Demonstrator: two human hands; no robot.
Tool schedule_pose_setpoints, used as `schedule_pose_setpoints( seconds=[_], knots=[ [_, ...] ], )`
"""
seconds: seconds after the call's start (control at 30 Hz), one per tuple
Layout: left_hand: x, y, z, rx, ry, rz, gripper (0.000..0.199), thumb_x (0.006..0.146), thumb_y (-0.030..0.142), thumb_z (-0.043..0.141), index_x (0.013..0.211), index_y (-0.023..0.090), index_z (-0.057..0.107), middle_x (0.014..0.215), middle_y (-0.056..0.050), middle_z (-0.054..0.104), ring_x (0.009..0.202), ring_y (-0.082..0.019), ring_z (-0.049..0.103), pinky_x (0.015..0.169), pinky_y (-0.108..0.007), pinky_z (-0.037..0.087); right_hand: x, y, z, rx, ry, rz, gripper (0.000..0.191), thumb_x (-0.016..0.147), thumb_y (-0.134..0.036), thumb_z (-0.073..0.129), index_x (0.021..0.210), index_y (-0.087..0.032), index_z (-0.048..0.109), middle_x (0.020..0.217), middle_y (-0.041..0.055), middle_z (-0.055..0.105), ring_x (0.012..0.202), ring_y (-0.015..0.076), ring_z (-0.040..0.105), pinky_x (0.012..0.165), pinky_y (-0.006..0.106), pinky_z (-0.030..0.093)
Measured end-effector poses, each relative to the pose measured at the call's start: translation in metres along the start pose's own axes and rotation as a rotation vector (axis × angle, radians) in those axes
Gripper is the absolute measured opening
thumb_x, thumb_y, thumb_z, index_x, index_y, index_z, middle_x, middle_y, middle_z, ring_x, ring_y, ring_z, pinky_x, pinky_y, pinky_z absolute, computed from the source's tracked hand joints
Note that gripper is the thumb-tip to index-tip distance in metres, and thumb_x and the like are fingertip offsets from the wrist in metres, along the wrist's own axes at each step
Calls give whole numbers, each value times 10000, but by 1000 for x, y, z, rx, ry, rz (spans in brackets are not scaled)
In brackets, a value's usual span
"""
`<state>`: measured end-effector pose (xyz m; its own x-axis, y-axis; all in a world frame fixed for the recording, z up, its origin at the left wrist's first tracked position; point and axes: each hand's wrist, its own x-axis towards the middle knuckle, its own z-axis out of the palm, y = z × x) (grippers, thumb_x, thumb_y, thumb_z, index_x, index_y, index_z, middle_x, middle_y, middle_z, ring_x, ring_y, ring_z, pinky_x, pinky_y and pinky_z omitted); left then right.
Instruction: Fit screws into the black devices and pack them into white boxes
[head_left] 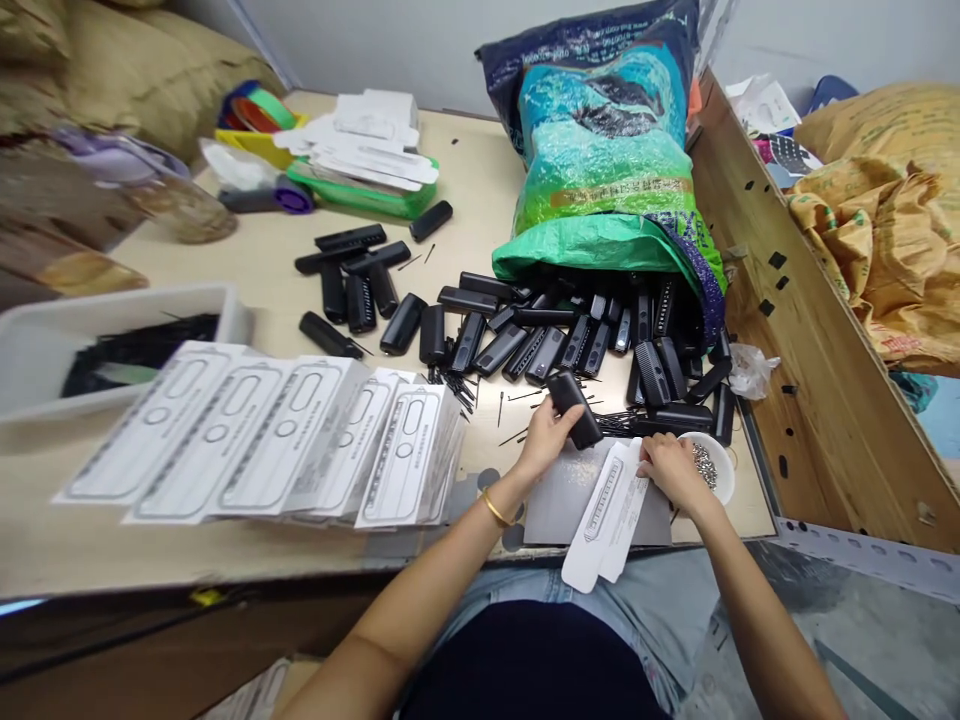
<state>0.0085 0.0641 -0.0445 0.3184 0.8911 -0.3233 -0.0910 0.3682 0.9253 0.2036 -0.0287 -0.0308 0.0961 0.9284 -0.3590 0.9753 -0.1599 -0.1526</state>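
The left hand [551, 440] clamps its fingers around a black case [576, 412], while the right hand [671, 468] pinches a white box [606, 510] left of the bowl [725, 470].

Worktable [459, 165] before me. Front left, row of cartons [409, 450]; tub [30, 425] behind row's left end. Back left, tray [360, 203] under flat card packs [375, 160]. Back right, sack [607, 185]; handheld cases [501, 348] in its mouth and strewn in front, leftward. Front right, bowl [725, 468] holding metal parts [703, 466].

Black case [574, 391], white printed carton [609, 505], blue-green sack [604, 165]
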Motion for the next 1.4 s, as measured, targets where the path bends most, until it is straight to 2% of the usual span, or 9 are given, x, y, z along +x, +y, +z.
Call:
schedule_pose_setpoints(
  seconds=[0.17, 0.3, 0.37, 0.63, 0.8, 0.9, 1.0, 1.27, 1.4],
  knots=[
    [-15, 3, 7, 365, -73, 250, 740, 716, 388, 711, 1363, 235, 387, 1450, -119, 371, 1344, -295, 329, 1103, -487, 276, 2, 7, -27, 361, 149, -141, 108, 807, -203, 571, 708, -196, 528, 793, 18, 608, 835, 201, 505, 797, 354, 305],
    [-45, 12, 11, -22, -691, -130, 580, 777, 487, 625, 1228, 131, 540, 1192, -171, 597, 1104, -298, 572, 973, -477, 426, 9, 8, -29, 912, 251, -333, 200, 805, -329, 604, 679, -208, 506, 784, 19, 597, 801, 187, 530, 793, 351, 380],
    [-52, 14, 12, -219, -838, -321, 569, 763, 512, 632, 1123, 73, 589, 984, -163, 662, 905, -262, 648, 866, -430, 493, 13, 6, -24, 1222, 218, -419, 256, 764, -376, 649, 653, -213, 486, 767, 13, 586, 778, 186, 545, 742, 337, 420],
    [-49, 20, 8, -283, -478, -147, 696, 820, 333, 604, 1399, 313, 218, 1189, -79, 561, 819, -162, 635, 749, -311, 520, 4, -47, -15, 1310, 411, -92, 211, 839, -338, 567, 1021, -238, 605, 1026, 34, 587, 890, 170, 553, 776, 294, 435],
    [-54, 16, 8, -45, -356, -87, 438, 832, 331, 558, 1213, 227, 368, 1016, -44, 559, 791, -149, 585, 717, -286, 500, 4, -76, -2, 1291, 442, -49, 273, 878, -378, 501, 695, -189, 576, 767, -2, 546, 729, 140, 510, 688, 260, 407],
    [-54, 12, 8, -55, -303, -166, 590, 845, 377, 550, 1309, 253, 208, 875, -6, 558, 708, -137, 582, 672, -281, 487, 8, -82, 5, 1411, 495, -14, 176, 862, -368, 532, 826, -205, 589, 822, 2, 589, 763, 145, 539, 715, 266, 423],
    [-53, 10, 5, -111, -270, -199, 740, 846, 408, 548, 1380, 260, 58, 787, 15, 564, 634, -134, 576, 633, -285, 477, 12, -85, 7, 1535, 489, -28, 200, 829, -344, 594, 993, -229, 583, 943, 18, 632, 879, 161, 578, 810, 292, 433],
    [-56, 7, -6, 113, -343, -47, 898, 873, 379, 521, 1449, 230, -153, 905, -45, 624, 760, -162, 591, 710, -317, 477, 23, -84, 6, 1706, 301, 24, 173, 793, -377, 639, 836, -212, 611, 791, -10, 633, 704, 130, 569, 673, 249, 445],
    [-53, 7, -8, 61, -349, -68, 962, 860, 387, 542, 1435, 226, -213, 777, 6, 610, 643, -131, 559, 620, -265, 450, 7, -94, 16, 1633, 417, 52, 266, 855, -423, 532, 848, -179, 637, 912, 56, 670, 849, 181, 603, 800, 318, 464]
  ],
)
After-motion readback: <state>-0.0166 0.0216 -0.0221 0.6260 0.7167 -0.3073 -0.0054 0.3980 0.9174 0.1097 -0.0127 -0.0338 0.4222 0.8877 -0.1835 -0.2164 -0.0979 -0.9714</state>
